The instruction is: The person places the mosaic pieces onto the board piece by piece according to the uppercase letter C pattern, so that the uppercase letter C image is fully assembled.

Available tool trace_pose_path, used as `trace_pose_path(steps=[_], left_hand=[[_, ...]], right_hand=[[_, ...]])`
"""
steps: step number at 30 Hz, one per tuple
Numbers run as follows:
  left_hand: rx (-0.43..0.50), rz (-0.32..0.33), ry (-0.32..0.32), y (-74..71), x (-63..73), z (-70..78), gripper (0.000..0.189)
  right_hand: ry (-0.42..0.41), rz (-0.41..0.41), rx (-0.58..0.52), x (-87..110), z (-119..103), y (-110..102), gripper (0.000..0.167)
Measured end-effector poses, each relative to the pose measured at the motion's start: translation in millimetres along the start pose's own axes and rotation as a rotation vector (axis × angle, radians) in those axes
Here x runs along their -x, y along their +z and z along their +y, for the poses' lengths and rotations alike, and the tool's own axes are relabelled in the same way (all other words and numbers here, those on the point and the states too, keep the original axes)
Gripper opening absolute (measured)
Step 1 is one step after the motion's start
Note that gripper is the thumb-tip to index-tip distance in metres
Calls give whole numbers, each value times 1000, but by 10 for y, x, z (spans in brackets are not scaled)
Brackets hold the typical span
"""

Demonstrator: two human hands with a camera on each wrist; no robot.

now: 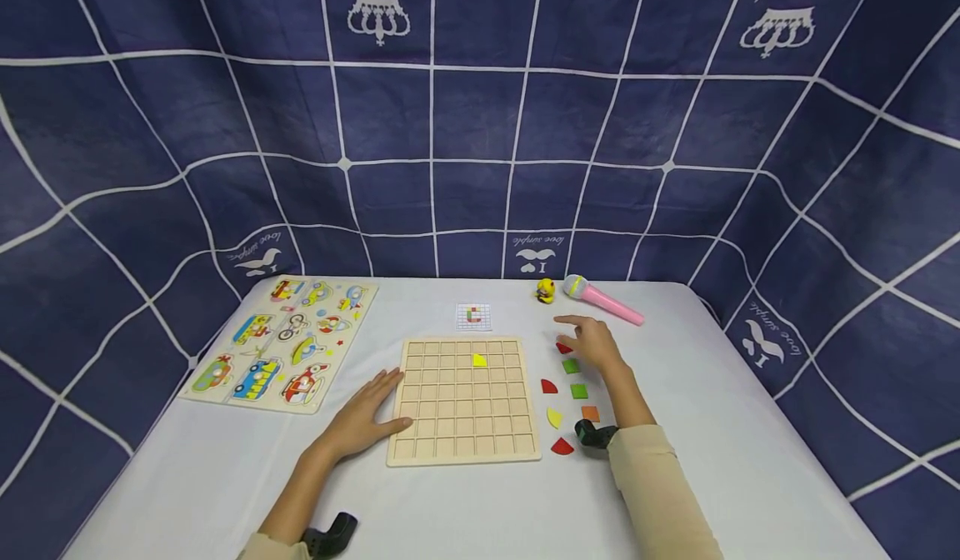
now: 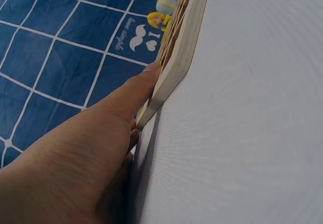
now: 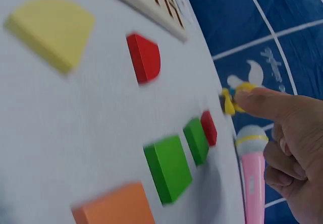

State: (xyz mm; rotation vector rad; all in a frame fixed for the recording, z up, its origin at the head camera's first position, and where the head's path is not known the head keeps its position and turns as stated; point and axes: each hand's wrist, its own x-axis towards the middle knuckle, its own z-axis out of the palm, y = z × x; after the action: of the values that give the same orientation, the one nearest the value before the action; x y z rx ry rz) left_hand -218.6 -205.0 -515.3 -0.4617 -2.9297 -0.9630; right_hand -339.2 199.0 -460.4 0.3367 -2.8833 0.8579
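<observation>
My left hand [image 1: 365, 414] rests at the left side of a wooden grid board [image 1: 462, 462], its fingers stretched along the edge. In the left wrist view the thumb [image 2: 136, 94] lies at the board's rim. A yellow quarter-round piece [image 1: 480, 361] sits in one cell near the top. My right hand [image 1: 596, 345] is over the loose pieces on the right, nothing visible in its grasp. Its forefinger points left, and the other fingers bend inward in the right wrist view. Just below it, a red piece [image 1: 564, 348] is partly covered; green squares [image 1: 572, 366] lie nearer me.
More pieces lie right of the board: red [image 1: 549, 386], yellow [image 1: 554, 417] and an orange square [image 1: 591, 413]. A pattern card [image 1: 473, 317] lies behind the board. At the back are a yellow figurine [image 1: 545, 291] and pink toy microphone [image 1: 611, 303]; a vehicle puzzle [image 1: 279, 343] is left.
</observation>
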Motion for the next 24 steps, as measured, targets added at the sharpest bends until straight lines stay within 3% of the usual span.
trace_pose_path(steps=[10,18,24], left_hand=[[-4,-3,-9,8,3,-6,90],[-7,2,-11,5,12,2,90],[-8,4,-14,18,11,2,90]], right_hand=[[43,-153,11,46,351,-3,32],[66,-104,-29,89,413,70,26],[49,-60,-34,130,244,30,26]])
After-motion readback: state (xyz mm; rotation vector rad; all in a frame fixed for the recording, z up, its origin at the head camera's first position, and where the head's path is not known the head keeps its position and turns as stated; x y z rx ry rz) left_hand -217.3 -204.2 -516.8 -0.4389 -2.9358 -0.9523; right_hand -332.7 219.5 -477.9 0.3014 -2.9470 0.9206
